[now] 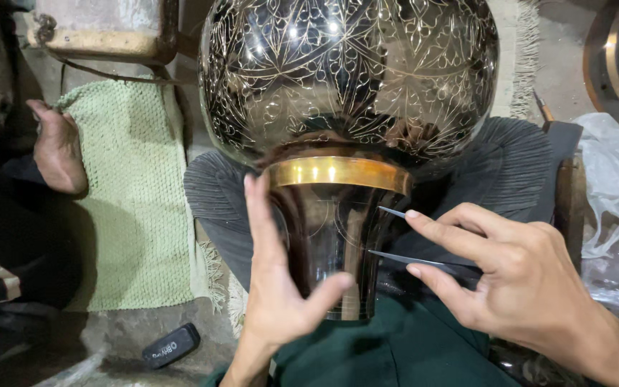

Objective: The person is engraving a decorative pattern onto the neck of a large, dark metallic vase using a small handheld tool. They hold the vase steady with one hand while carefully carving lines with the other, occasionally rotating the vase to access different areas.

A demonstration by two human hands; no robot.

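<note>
Vase: dark engraved metal vase (pixel 349 79), brass band at the neck, lying across the lap.
Left hand (pixel 281 287): grip open, palm and thumb cradling the vase neck.
Right hand (pixel 517 279): grip pinching thin metal dividers (pixel 413 261), tips touching the neck.
Green mat (pixel 134 193): left of the vase.

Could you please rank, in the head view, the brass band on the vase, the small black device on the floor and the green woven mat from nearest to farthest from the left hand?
1. Brass band: just above the left hand's fingertips.
2. Small black device: lower left, on the floor.
3. Green woven mat: left; its edge is about as near as the device, too close to call.
</note>
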